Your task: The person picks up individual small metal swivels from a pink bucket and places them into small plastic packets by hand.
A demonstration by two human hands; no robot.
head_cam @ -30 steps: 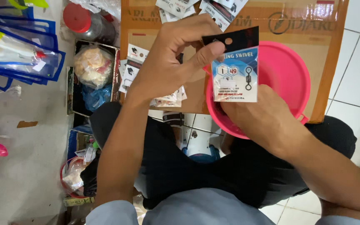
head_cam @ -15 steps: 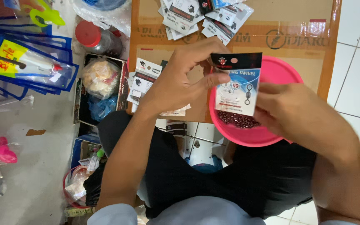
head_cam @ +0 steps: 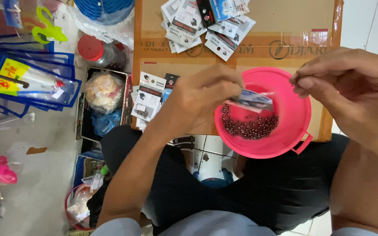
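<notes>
My left hand (head_cam: pixel 197 102) holds a small clear plastic packet (head_cam: pixel 252 101) flat over a pink plastic bowl (head_cam: pixel 292 118). Several small dark red beads (head_cam: pixel 250 126) lie in the bowl's bottom, right below the packet. My right hand (head_cam: pixel 351 89) is raised to the right of the bowl, thumb and forefinger pinched together near its rim; whether something tiny sits between them I cannot tell. The bowl rests at the near edge of a brown cardboard box (head_cam: pixel 281 39).
A heap of small carded packets (head_cam: pixel 206 26) lies on the far part of the box, more packets (head_cam: pixel 152 96) at its left edge. Left on the floor: a red-lidded jar (head_cam: pixel 99 50), blue-edged hanging packs (head_cam: pixel 27 81), a bag (head_cam: pixel 103 91) in a carton.
The packet was held upright in both hands above the bowl; now my left hand alone holds it flat over the beads, and my right hand has drawn away to the right.
</notes>
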